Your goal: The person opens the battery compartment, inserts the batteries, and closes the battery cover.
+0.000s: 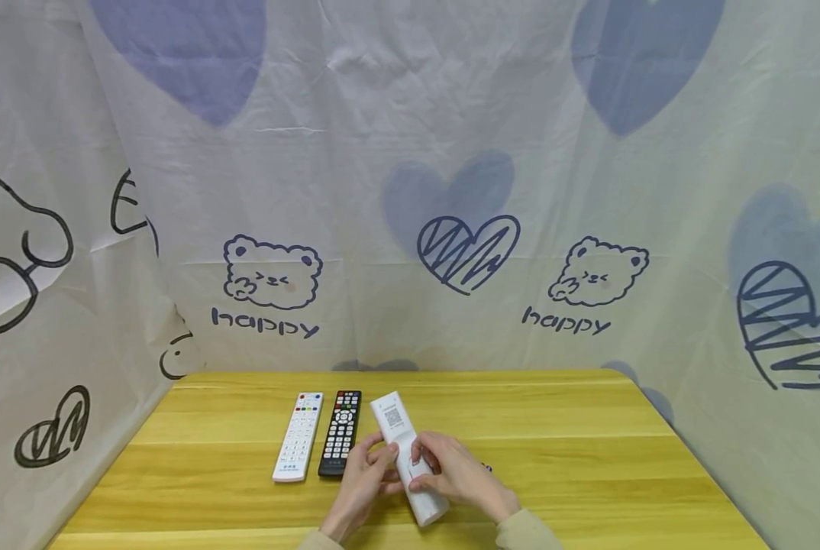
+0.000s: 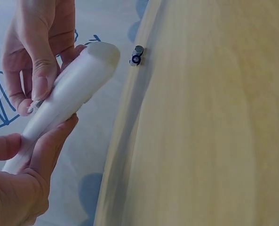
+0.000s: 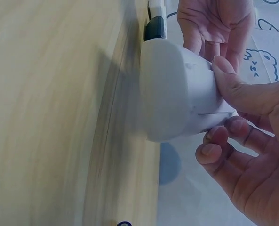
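Note:
A white remote control is held back side up and slanted over the table, a printed square code near its far end. My left hand grips it from the left side, thumb on its back. From the right, my right hand pinches at the white battery cover on the remote's back; a thin gap line shows along the cover's edge. The fingers partly hide the cover, so how far it is seated cannot be told. Small batteries lie on the table beyond the right hand, mostly hidden in the head view.
A second white remote and a black remote lie side by side, buttons up, left of my hands on the wooden table. A printed cloth hangs behind the table and along its sides.

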### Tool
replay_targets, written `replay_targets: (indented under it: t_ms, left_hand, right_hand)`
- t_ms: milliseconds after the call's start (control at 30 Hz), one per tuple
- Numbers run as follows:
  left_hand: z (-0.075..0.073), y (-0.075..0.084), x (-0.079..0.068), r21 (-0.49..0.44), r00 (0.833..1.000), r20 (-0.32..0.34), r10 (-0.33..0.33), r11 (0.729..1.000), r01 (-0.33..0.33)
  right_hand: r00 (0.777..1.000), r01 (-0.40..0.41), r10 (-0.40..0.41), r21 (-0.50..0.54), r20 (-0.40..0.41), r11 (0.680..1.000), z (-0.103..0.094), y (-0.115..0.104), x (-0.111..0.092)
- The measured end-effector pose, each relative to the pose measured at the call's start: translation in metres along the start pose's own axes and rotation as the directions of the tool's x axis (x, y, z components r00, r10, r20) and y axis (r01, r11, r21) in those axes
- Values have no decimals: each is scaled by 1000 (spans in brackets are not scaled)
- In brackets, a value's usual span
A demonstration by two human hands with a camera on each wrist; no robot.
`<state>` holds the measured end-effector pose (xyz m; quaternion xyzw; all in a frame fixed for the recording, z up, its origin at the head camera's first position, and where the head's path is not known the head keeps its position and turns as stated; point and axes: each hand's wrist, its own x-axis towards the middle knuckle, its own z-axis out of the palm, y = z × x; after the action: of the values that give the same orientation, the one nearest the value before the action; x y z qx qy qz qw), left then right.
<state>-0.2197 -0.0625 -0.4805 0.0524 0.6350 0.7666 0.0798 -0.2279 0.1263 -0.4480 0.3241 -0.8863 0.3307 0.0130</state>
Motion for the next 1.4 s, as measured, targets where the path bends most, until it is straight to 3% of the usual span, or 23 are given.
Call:
replay_targets:
  t_ms: [467, 867, 1400]
  left_hand:
    - [1, -4, 1, 6, 1000, 11, 12, 1000, -12]
    - [1, -5, -1, 9, 1000, 3, 10, 1000, -10]
    - [-2, -8, 1, 21, 1000, -10, -4, 1000, 4]
  right_hand:
    - [999, -23, 21, -34, -44, 999, 3, -5, -9]
    - [990, 50, -49, -1, -134, 999, 5, -1, -19]
    - [985, -6, 21, 91, -170, 996, 7, 2, -31]
